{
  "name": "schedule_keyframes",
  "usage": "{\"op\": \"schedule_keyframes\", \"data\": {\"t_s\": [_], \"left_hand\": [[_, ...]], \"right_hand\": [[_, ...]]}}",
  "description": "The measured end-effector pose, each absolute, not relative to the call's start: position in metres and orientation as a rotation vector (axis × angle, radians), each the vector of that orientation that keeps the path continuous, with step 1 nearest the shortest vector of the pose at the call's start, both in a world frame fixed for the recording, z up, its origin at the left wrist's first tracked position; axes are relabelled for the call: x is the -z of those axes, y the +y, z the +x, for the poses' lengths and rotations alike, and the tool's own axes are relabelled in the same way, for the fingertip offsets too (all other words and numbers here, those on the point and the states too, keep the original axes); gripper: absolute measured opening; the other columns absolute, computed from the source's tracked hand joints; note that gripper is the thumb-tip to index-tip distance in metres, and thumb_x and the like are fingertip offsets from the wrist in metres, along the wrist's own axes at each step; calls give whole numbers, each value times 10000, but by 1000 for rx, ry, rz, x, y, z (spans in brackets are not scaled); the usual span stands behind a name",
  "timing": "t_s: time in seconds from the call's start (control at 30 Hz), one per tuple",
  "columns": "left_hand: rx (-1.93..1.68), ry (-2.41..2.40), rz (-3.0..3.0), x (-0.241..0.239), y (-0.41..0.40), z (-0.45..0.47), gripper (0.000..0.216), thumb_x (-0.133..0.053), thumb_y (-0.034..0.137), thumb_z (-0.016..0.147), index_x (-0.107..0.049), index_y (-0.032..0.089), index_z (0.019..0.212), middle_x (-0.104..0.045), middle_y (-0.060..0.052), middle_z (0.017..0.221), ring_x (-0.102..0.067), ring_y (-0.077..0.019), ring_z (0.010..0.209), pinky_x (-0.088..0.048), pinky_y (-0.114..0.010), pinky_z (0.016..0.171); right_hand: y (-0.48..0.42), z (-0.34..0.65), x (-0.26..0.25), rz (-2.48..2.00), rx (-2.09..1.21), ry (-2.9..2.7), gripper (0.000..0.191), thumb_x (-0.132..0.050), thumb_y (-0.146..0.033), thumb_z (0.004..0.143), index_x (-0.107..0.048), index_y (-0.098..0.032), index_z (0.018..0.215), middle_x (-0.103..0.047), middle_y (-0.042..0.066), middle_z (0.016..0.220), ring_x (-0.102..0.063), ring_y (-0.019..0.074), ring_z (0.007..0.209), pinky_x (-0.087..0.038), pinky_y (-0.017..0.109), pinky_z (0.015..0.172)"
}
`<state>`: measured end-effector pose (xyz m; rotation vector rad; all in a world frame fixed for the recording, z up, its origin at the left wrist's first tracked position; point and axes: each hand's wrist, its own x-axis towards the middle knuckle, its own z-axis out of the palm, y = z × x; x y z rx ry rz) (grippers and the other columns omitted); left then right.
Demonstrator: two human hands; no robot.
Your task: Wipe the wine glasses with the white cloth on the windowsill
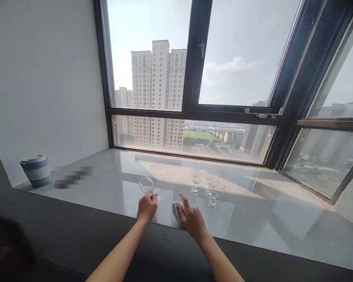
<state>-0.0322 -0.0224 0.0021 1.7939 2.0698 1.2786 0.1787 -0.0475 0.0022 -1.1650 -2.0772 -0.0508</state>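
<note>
A clear stemmed wine glass point(146, 184) is tilted in my left hand point(147, 206), whose fingers pinch it by the stem; its bowl points up and to the left, and its foot shows just right of the fingers. My right hand point(191, 217) is closed on a grey cloth point(176, 211) bunched under the thumb, with the index finger stretched forward. The two hands are apart, both over the front of the glossy windowsill point(106, 196). Beyond my right hand, several similar glasses point(213, 192) stand upright in a group.
At the far left end of the sill stands a blue and white lidded tub point(36, 171). Beside it lies a blurred-out dark item point(73, 177). Dark window frames point(191, 111) rise behind the sill, and its front edge drops off near my wrists.
</note>
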Motion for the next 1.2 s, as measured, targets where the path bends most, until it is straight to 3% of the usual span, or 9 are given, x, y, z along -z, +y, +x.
{"op": "schedule_keyframes", "data": {"t_s": [0.23,0.4,0.6,0.83,1.2], "left_hand": [[-1219,2062,1784,-3,-21,-34,324,-409,375,882,-468,212,608,-621,-46,668,-565,-176,639,-315,-246,597],[-1163,2085,1821,-4,-20,-33,293,-412,373,872,-467,220,629,-598,-23,614,-543,-174,614,-301,-245,582],[-1066,2124,1831,-7,-17,-33,379,-417,422,854,-456,216,539,-592,-36,607,-518,-171,589,-287,-253,568],[-878,2153,1811,-11,-9,-34,434,-406,495,847,-483,214,525,-601,-47,598,-520,-190,596,-273,-262,551],[-708,1691,2352,-25,5,64,301,-504,366,841,-545,182,606,-612,-13,630,-513,-126,590,-253,-232,575]], "right_hand": [[-80,314,18,-1422,328,-2017,392,-345,-348,961,-445,-178,1300,-656,58,796,-607,167,673,-384,238,598],[-74,365,14,-1980,239,-1503,394,-426,-379,889,-448,-190,1235,-669,77,932,-628,220,775,-386,268,625],[-65,364,4,-2153,125,-1301,349,-405,-327,855,-465,-201,1175,-670,77,909,-621,218,795,-385,303,737],[-68,362,1,-2191,96,-1211,304,-399,-301,843,-495,-211,1117,-673,72,976,-616,219,793,-377,312,724],[-65,361,1,-2146,122,-1260,298,-382,-281,867,-507,-163,1111,-662,110,989,-620,214,881,-373,324,800]]}}
